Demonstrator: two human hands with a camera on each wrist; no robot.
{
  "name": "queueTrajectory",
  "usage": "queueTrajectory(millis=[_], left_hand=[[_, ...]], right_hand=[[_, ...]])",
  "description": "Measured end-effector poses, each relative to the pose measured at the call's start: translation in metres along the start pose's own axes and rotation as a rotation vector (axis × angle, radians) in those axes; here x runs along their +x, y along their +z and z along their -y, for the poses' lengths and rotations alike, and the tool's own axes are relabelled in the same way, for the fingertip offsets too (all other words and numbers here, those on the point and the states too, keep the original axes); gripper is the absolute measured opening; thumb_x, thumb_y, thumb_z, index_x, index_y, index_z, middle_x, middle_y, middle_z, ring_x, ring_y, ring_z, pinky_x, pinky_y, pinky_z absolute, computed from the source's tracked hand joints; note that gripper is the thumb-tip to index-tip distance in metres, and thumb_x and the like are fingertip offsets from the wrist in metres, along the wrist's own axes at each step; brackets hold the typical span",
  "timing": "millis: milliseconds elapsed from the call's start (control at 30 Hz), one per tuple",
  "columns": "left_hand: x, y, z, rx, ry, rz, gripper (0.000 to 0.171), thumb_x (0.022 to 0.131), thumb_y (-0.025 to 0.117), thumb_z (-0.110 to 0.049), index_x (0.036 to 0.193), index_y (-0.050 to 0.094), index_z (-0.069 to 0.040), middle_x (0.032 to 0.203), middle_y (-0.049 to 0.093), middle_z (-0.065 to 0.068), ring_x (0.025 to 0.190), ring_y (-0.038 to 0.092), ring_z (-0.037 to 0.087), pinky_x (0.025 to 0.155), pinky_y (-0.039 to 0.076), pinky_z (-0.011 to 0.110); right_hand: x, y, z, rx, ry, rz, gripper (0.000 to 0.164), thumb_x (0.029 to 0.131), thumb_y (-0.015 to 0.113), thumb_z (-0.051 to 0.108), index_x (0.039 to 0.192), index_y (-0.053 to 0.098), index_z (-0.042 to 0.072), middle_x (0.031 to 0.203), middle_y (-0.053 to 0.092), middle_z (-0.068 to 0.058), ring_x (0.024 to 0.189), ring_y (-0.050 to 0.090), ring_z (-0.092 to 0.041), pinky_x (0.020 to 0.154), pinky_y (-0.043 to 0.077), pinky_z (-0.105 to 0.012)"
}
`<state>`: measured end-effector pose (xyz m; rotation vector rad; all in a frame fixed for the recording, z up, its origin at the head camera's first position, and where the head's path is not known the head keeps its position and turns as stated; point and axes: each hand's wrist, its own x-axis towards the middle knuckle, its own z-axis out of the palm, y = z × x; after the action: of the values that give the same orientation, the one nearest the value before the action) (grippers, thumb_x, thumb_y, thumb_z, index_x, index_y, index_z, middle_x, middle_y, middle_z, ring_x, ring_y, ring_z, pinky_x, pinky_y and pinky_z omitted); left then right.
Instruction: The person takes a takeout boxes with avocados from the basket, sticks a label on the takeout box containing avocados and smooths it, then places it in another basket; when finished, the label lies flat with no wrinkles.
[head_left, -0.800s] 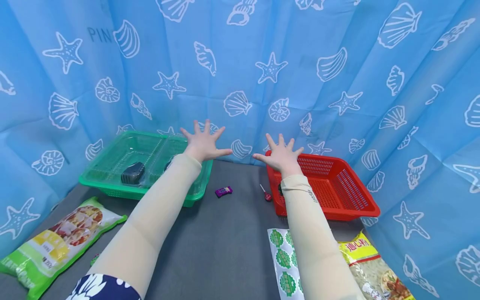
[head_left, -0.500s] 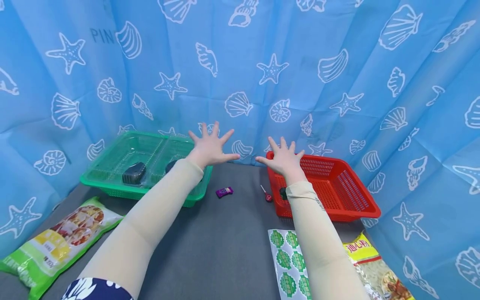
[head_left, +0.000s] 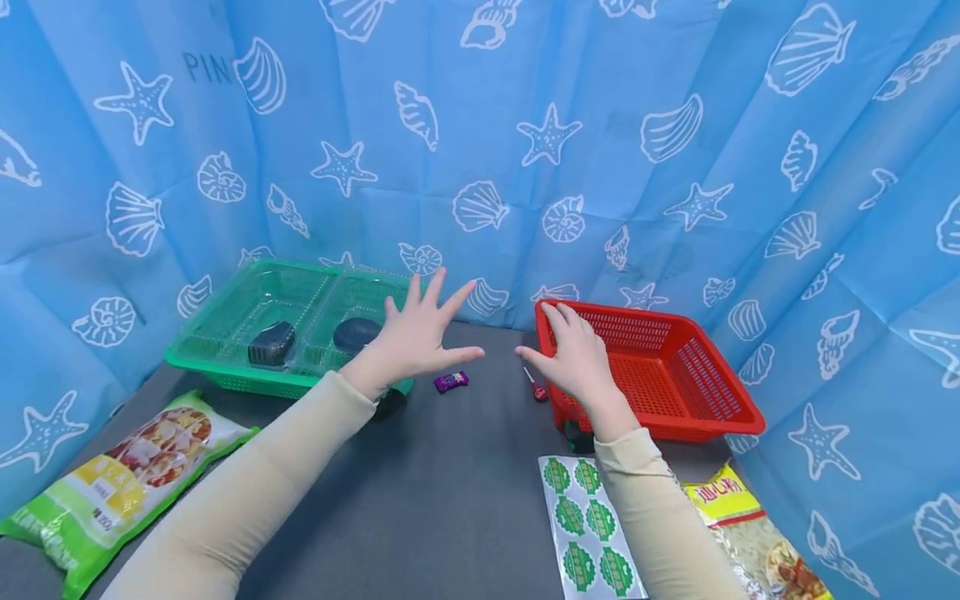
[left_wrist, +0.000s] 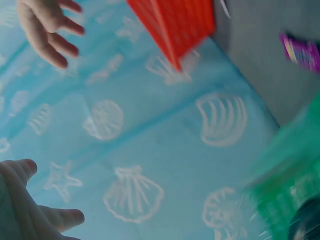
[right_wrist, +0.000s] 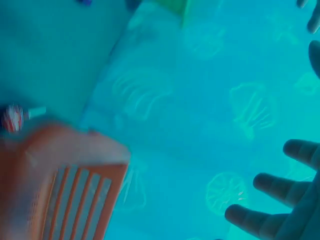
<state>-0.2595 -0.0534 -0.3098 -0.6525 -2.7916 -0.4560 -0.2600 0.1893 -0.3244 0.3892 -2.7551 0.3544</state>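
Left of centre, the green plastic mesh basket [head_left: 225,333] holds two dark lumps, the red plastic mesh basket [head_left: 697,392] sits right, both hands [head_left: 416,337] [head_left: 573,358] spread, holding nothing, fingers pointing up-frame.

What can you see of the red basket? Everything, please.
The red basket is a shallow rectangular tray that looks like plastic, with slotted walls, a perforated floor and a thick rolled rim. It sits upright on the grey table at the right, close to the blue curtain. It looks empty. The right hand is spread open over its near-left corner; contact unclear.
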Motion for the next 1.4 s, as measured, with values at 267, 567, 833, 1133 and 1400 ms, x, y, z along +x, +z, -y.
queueTrajectory(millis=[267,567,833,1133,1400], left_hand=[[-0.068,0.015,-0.013,-0.138,0.139,-0.062,0.087,0.07,0.039,-0.074,0.139,0.004,-0.035,0.146,0.005,0.007,0.128,0.009,0.042,0.086,0.022,0.069],[-0.138,0.054,-0.004,-0.634,0.142,-0.121,0.076,0.081,0.055,-0.039,0.14,0.011,-0.02,0.145,0.01,0.003,0.129,0.019,0.025,0.092,0.028,0.057],[-0.164,0.075,0.017,-0.996,-0.003,-0.389,0.057,0.083,0.043,-0.008,0.135,0.022,-0.002,0.136,0.027,0.008,0.116,0.04,0.015,0.088,0.041,0.041],[-0.158,0.066,0.046,-1.017,-0.294,-0.668,0.052,0.083,0.042,-0.001,0.132,0.027,0.0,0.13,0.024,0.013,0.097,0.048,0.012,0.074,0.043,0.01],[-0.138,0.053,0.066,-0.822,-0.457,-0.764,0.054,0.082,0.055,-0.016,0.131,0.034,-0.013,0.134,0.019,0.0,0.088,0.049,0.021,0.063,0.044,0.013]], right_hand=[[-0.071,0.016,0.024,0.149,-0.163,-0.103,0.07,0.068,0.069,0.044,0.126,0.044,0.013,0.13,0.041,-0.011,0.115,0.041,-0.027,0.089,0.036,-0.052],[-0.13,0.046,0.039,0.597,0.007,-0.089,0.06,0.069,0.073,0.025,0.122,0.047,0.014,0.119,0.05,-0.003,0.108,0.048,-0.017,0.085,0.043,-0.042],[-0.145,0.091,0.013,0.99,0.474,-0.273,0.046,0.078,0.065,0.023,0.115,0.044,0.006,0.105,0.053,-0.013,0.085,0.057,-0.016,0.066,0.05,-0.025],[-0.115,0.14,-0.061,1.246,0.825,-0.785,0.083,0.064,0.075,0.035,0.124,0.018,0.03,0.109,0.03,-0.007,0.089,0.051,-0.031,0.064,0.052,-0.039],[-0.087,0.123,-0.074,1.301,0.846,-0.818,0.09,0.068,0.074,0.02,0.13,0.009,0.03,0.123,0.016,-0.008,0.104,0.041,-0.029,0.068,0.051,-0.039]])
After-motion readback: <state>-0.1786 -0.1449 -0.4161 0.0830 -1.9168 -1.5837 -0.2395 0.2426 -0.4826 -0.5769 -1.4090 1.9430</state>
